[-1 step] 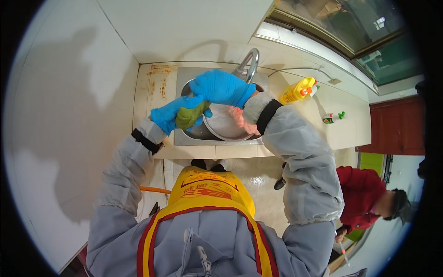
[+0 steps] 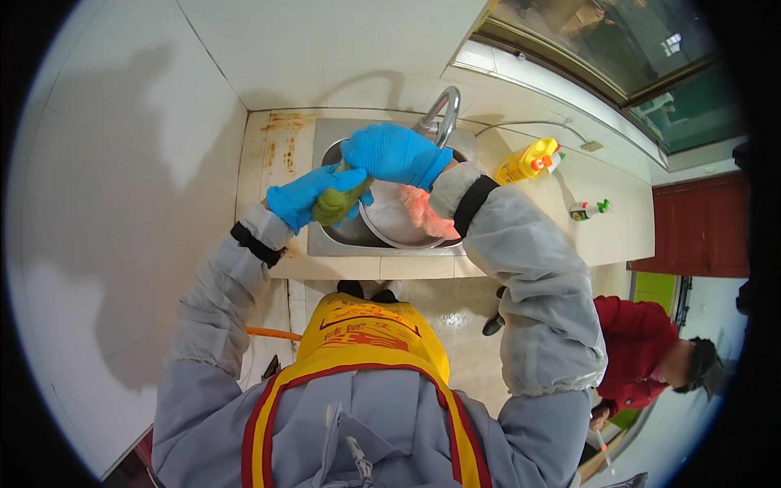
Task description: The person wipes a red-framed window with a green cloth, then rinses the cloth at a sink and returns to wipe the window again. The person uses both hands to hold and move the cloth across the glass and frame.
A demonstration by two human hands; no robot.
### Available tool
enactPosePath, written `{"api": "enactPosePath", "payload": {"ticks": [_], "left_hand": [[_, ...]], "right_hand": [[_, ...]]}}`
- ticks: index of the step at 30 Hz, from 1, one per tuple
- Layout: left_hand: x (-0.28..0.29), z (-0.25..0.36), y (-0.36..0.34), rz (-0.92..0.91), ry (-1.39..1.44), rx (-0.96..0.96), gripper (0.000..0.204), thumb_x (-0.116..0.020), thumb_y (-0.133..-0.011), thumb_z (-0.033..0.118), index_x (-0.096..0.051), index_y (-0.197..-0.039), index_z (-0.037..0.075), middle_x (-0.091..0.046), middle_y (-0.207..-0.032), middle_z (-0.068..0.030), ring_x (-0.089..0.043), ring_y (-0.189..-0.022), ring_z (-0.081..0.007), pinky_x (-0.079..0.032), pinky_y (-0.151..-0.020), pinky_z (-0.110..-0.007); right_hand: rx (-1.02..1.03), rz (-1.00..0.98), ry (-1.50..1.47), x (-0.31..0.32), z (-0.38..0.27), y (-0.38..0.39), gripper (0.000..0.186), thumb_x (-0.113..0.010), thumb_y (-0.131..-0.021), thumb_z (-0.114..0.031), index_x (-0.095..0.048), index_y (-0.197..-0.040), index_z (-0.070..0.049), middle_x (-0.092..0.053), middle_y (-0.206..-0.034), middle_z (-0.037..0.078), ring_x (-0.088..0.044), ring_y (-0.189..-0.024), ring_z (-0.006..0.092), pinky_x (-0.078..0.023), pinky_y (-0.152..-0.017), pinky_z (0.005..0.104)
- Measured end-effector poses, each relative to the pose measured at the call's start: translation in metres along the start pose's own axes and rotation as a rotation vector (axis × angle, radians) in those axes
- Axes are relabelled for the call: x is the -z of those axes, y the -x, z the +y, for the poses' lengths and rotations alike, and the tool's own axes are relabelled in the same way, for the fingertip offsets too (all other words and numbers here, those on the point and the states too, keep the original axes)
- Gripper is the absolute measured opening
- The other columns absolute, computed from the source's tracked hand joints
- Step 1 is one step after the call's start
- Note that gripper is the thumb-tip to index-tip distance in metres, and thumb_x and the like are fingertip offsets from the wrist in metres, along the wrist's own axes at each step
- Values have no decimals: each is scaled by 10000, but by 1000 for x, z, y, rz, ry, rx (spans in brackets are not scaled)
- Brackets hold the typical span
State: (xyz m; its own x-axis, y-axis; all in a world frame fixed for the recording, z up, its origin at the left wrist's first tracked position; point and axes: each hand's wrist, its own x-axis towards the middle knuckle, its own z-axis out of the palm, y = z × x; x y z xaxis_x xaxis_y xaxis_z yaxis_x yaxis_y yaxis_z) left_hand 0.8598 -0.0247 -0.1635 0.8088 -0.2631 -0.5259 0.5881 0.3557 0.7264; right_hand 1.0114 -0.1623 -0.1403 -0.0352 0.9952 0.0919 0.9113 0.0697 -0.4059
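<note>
Both my hands wear blue gloves and are closed on one green cloth above the left side of the sink. My left hand grips the bunched green cloth, whose loose end hangs out below the fingers. Just above and to its right, my right hand wraps round the other end, its back hiding most of that part. Under the hands a round metal basin sits in the sink, holding whitish, cloudy water. A pink cloth lies over the basin's right side, partly hidden by my right wrist.
The curved faucet rises behind my right hand. On the counter to the right stand a yellow jug and a small white bottle with a green top. A person in red is at the lower right. Brown stains mark the counter's left corner.
My hands have shifted very slightly, and a bit more of the green cloth shows between them. The pink cloth and basin look the same.
</note>
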Motion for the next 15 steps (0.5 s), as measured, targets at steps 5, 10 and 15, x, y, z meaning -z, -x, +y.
{"api": "enactPosePath", "payload": {"ticks": [5,10,15], "left_hand": [[1,8,-12,158,-489,-219,504,-702,-850,432,-577,-1211,103,-660,-1008,-59,-621,-735,-156,-523,-706,-298],[10,3,-19,453,-1192,-171,480,-673,-858,420,-566,-1219,122,-684,-983,-119,-679,-748,-282,-538,-719,-380],[18,-7,-24,509,-1542,-368,475,-672,-844,373,-541,-1234,137,-678,-990,-106,-664,-806,-345,-536,-706,-437]], "right_hand": [[-13,3,373,-23,14,-1,155,-598,-830,-124,-639,-960,-49,-670,-829,175,-675,-738,342,-542,-593,405],[-267,-157,250,-37,17,-7,166,-627,-805,-118,-636,-937,-17,-682,-861,184,-684,-779,364,-549,-628,404],[-299,-312,-10,-38,20,-16,190,-667,-792,-151,-679,-911,-4,-693,-877,181,-690,-801,345,-539,-657,403]]}}
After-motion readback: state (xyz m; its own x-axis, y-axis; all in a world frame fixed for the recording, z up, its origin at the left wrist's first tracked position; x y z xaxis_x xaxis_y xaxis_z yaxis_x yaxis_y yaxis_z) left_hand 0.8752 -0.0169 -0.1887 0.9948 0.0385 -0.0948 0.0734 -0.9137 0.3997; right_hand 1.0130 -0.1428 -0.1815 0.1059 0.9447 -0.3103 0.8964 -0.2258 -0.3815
